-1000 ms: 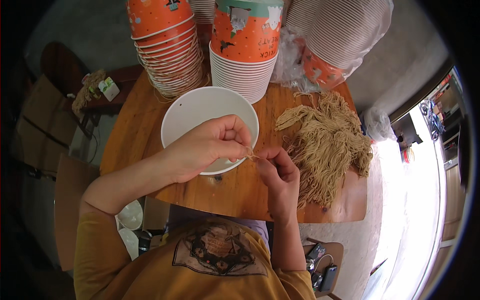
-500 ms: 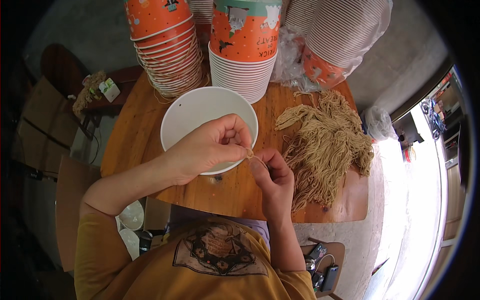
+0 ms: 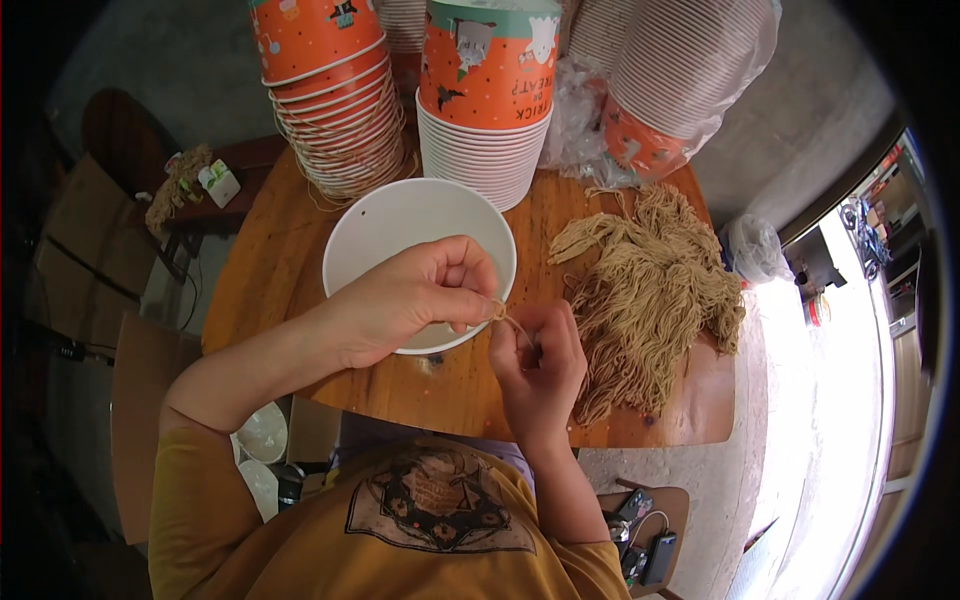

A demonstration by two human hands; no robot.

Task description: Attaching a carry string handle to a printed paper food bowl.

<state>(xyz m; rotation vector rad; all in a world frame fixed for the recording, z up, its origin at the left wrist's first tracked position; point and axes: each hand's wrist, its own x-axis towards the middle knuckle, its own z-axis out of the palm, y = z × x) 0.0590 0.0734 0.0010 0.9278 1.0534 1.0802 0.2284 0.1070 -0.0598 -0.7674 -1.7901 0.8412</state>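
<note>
A white paper bucket [image 3: 375, 235] stands open side up near the front of the table, with a small hole high in its far left wall. Over its near right rim, my left hand [image 3: 425, 295] pinches a tan cord [image 3: 503, 308] between thumb and forefinger. The cord forms a small loop or knot there. Just right of the bucket, my right hand [image 3: 541, 355] is closed on the other part of the same cord, its fingers curled in. Whether the cord passes through the bucket's wall is hidden behind the hands.
Beyond the bucket rise a stack of orange printed buckets with cords [image 3: 335, 130], a second bucket stack [image 3: 480, 150] and a plastic-wrapped stack [image 3: 690, 70]. A heap of tan cords [image 3: 650, 300] lies on the right of the wooden table [image 3: 270, 290]. A small stool with phones [image 3: 660, 545] stands below right.
My right hand has turned and curled its fingers further around the cord, shifting slightly down. My left hand keeps its pinch almost in place.
</note>
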